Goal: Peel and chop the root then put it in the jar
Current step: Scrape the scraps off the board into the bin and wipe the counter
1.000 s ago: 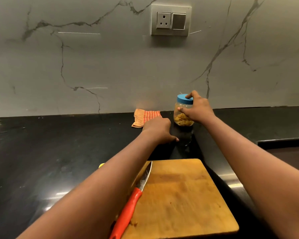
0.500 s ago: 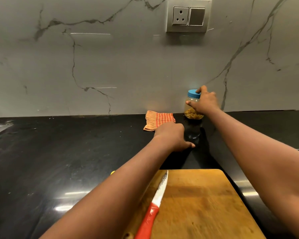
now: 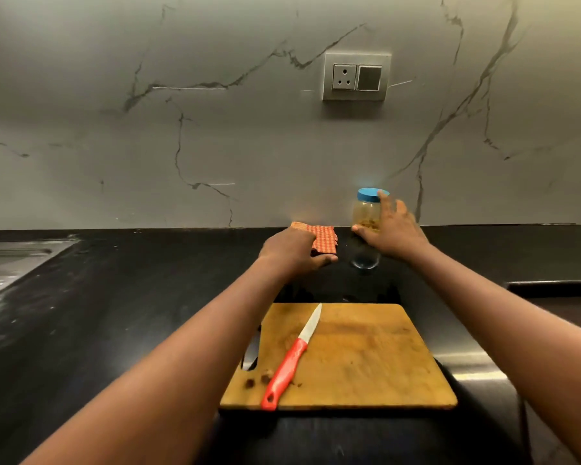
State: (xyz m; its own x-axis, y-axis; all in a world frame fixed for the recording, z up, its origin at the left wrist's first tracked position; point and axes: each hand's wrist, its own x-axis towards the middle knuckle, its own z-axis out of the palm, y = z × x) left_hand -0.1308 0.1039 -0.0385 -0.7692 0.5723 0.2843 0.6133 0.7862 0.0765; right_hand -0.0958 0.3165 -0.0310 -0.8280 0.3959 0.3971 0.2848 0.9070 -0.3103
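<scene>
A clear jar [image 3: 366, 213] with a blue lid stands at the back of the black counter, against the wall, with brownish chopped pieces in its bottom. My right hand [image 3: 394, 229] is at its right side with fingers spread, the thumb by the base and a fingertip at the lid. My left hand [image 3: 291, 253] lies on the counter with curled fingers, over the near left part of an orange checked cloth [image 3: 324, 238]; whether it grips the cloth is hidden. A red-handled knife [image 3: 291, 360] lies on the wooden cutting board [image 3: 366, 357]. Small root bits [image 3: 250, 382] sit by its handle.
A steel sink [image 3: 10, 263] is at the far left. A wall socket [image 3: 356, 77] sits above the jar. A dark slim object [image 3: 252, 350] lies at the board's left edge. A raised dark ledge [image 3: 550, 285] runs along the right.
My right hand moved the jar back to the wall and its fingers have spread off it. My left hand has come over the cloth. The view pulled back, showing the whole board.
</scene>
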